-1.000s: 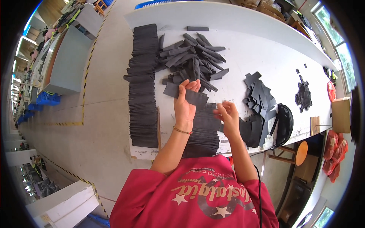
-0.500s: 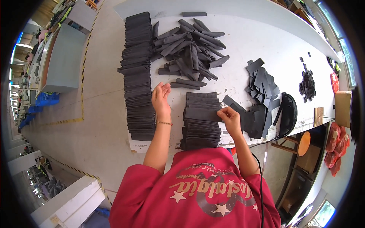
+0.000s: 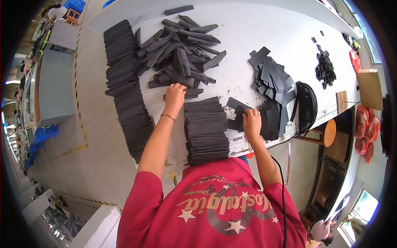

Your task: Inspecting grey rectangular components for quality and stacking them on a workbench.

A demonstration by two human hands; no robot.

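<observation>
My left hand (image 3: 175, 97) has its fingers curled down over a dark fabric tube (image 3: 192, 93), which shows on both sides of them. That tube lies at the near edge of a loose heap of similar fabric tubes (image 3: 182, 53). Over to the right, my right hand (image 3: 252, 122) is closed, fingertips down on a flat black strip (image 3: 236, 103) among scattered ones; its fingers partly hide what they grip. Between my hands, close to my body, stands a neat stack of folded dark fabric pieces (image 3: 206, 128).
A long row of stacked dark pieces (image 3: 124, 82) runs along the table's left side. On the right lie a pile of flat strips (image 3: 271, 76), a black pouch (image 3: 306, 108) and a heap of small dark pieces (image 3: 325, 68). Beyond the edge is a round stool (image 3: 330, 132).
My left hand has gone from open in the air down onto a tube. My right hand has left the middle stack and moved right to the flat strips. The whole view has shifted.
</observation>
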